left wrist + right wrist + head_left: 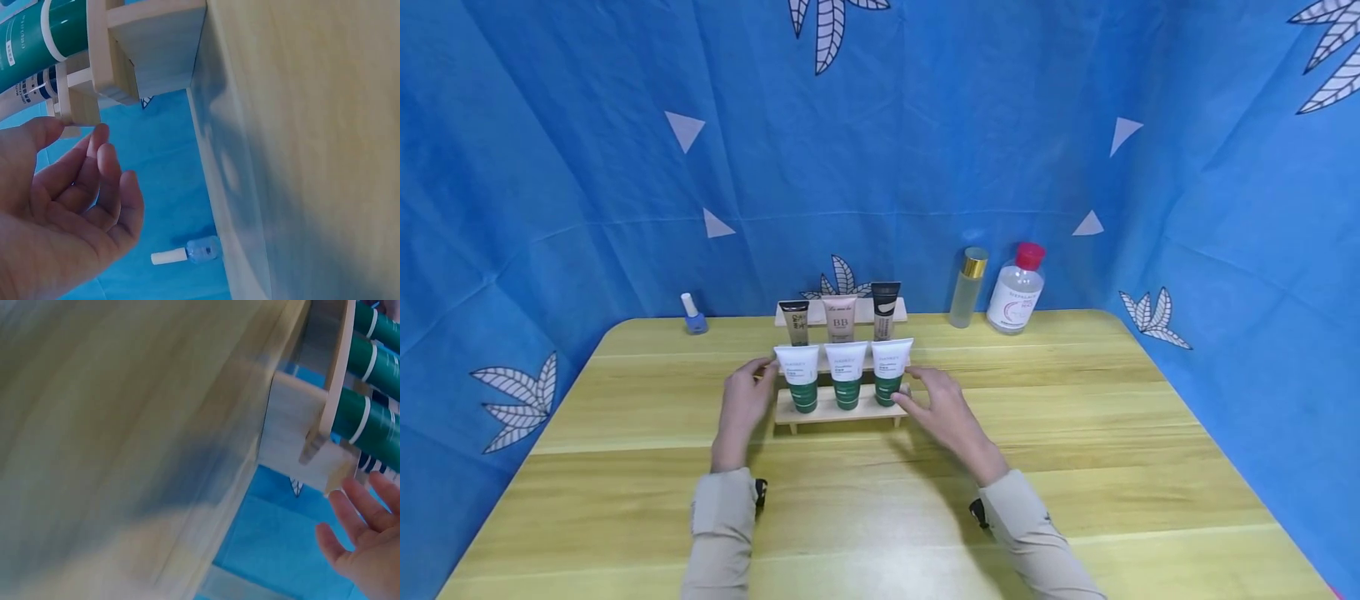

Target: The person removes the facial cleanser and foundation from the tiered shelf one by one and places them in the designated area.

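Observation:
A stepped wooden display stand (859, 410) bears small cosmetic tubes in two rows. Three white-and-green tubes stand in front: a left one (797, 375), a middle one (846, 375) and a right one (889, 371). Behind them are a dark tube (795, 323), a pink BB tube (839, 318) and a black-topped tube (884, 310). My left hand (747, 396) is at the stand's left side, its thumb and forefinger pinching the end of a rear tier (81, 109). At the opposite side, my right hand (943, 408) has extended fingers right at the wooden end (340, 477), beside the right front tube.
A blue nail polish bottle (695, 317) with a white cap stands at the back left. Back right are a gold-capped bottle (967, 289) and a clear red-capped bottle (1017, 292). Blue cloth (925, 150) hangs behind the wooden table (1075, 433).

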{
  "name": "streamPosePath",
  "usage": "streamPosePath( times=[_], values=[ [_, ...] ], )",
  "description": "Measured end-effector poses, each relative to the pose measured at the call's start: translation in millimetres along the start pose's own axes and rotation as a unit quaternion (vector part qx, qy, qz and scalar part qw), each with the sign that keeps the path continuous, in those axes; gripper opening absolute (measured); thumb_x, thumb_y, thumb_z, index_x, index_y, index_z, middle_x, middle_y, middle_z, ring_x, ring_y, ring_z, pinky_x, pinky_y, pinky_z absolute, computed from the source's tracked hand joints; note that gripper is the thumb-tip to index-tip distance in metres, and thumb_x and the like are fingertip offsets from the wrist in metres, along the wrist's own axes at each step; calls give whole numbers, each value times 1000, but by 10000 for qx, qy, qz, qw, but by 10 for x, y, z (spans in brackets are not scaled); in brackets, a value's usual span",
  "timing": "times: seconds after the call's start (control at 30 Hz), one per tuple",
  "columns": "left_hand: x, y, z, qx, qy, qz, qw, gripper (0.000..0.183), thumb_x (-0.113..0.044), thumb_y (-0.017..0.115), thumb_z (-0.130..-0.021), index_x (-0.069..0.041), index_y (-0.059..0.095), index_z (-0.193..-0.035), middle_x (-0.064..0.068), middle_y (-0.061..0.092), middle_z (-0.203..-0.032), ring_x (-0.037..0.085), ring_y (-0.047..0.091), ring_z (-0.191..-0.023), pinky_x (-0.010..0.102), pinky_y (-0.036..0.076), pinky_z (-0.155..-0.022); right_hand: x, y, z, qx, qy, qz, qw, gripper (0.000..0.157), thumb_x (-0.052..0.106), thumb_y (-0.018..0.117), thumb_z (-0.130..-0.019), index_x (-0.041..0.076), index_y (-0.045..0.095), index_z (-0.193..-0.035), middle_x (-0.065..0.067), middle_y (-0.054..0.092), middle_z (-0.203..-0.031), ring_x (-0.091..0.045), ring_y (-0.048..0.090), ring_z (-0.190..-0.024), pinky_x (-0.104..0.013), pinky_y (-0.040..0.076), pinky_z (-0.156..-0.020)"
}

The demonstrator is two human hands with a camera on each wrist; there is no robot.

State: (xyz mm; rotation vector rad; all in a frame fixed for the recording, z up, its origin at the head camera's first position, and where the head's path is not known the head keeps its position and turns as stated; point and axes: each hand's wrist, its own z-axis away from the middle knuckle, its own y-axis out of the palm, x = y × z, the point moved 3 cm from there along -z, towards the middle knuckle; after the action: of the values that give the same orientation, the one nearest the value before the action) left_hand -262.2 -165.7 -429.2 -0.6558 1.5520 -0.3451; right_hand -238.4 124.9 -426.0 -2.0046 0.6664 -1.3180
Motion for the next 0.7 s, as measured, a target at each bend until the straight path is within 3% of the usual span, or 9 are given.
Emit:
streamPosePath(
  times=[0.3,0.6,0.7],
  values=[
    [-13,26,-26,148,-401,358,9984,42,-26,49,-98,2,55,-129,21,61,-114,30,57,-100,37,48,-78,51,130,-39,47,290,-515,9982,54,34,67,-88,0,53,-127,-18,58,-125,-33,53,-117,-50,38,-101],
    [-16,63,-31,13,-673,776,9947,41,-24,54,-96,3,57,-127,22,63,-113,27,57,-98,27,44,-73,51,213,-87,98,691,-969,9928,47,26,70,-86,1,54,-124,-14,63,-113,-30,58,-108,-50,42,-97],
    [-14,58,-38,-2,-798,842,9933,42,-25,55,-96,2,56,-128,22,61,-117,28,56,-102,29,44,-75,58,225,-105,139,842,-1101,9903,46,23,71,-86,1,54,-123,-14,64,-111,-29,59,-106,-50,42,-96]
  ],
)
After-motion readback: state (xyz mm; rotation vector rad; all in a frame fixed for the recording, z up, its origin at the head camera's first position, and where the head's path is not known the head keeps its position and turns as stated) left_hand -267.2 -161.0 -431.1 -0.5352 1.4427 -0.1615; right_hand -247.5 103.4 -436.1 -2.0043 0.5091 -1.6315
